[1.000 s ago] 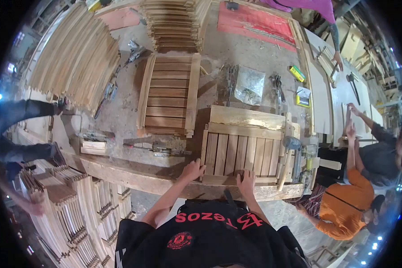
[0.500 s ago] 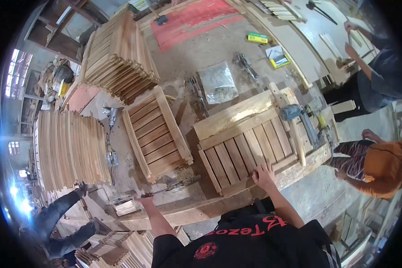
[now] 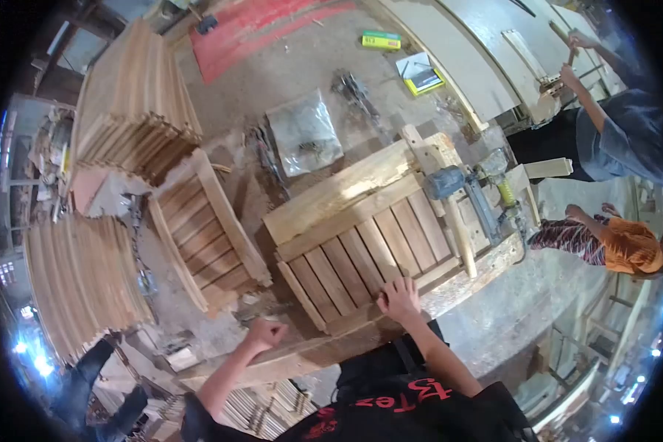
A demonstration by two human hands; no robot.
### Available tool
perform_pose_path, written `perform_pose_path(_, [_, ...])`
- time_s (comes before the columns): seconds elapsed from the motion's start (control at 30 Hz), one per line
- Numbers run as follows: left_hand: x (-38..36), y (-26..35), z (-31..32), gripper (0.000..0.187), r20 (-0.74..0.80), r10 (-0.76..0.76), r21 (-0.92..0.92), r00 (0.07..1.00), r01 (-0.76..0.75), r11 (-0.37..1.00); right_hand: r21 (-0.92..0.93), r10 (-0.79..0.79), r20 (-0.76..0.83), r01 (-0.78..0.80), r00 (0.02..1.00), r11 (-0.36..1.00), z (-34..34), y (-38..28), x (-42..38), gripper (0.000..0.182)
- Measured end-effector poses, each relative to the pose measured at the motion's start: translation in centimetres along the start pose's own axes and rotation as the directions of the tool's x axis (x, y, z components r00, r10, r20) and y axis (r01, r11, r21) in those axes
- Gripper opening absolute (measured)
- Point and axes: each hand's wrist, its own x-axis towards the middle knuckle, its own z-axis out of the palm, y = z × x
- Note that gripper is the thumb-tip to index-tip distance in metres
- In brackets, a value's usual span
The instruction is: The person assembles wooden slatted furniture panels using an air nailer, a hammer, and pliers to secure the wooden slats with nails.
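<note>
A slatted wooden panel (image 3: pixel 357 254) lies on the workbench in front of me, against a thick timber (image 3: pixel 339 193) on its far side. My right hand (image 3: pixel 400 298) rests on the panel's near rail, fingers spread over the edge of the wood. To the left of the panel's near corner, my left hand (image 3: pixel 267 334) hovers over the bench edge with its fingers curled closed. Whatever it holds, if anything, is too small to make out. A mallet (image 3: pixel 445 183) lies at the panel's right end beside a wooden bar (image 3: pixel 460 236).
Another slatted panel (image 3: pixel 208 232) lies to the left, near stacks of slatted panels (image 3: pixel 129 110). Beyond are a plastic bag (image 3: pixel 304 134), clamps (image 3: pixel 357 94) and a yellow-green box (image 3: pixel 381 39). A co-worker (image 3: pixel 611 129) stands at the right; a person in orange (image 3: pixel 630 247) is further back.
My left hand has come away from the tools along the bench edge and moved nearer the panel, fingers now curled. My right hand stays on the near rail. The whole view has shifted.
</note>
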Motion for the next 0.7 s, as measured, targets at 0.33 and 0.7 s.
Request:
perform_pose_path(0.33, [-6.1, -4.1, -1.3, 0.033, -0.349, -0.525, -0.779, 0.777, 0.071, 0.624, 0.208, -0.147, 0.043, 0.135, 0.988, 0.969, 0.9, -2.4, 1.3, 0.028])
perform_pose_path(0.7, [-9.6, -5.8, -5.0, 0.042, -0.237, -0.460, -0.880, 0.856, 0.011, 0.474, 0.213, -0.523, 0.522, 0.491, 0.673, 0.845, 0.9, -20.6, 3.0, 0.076])
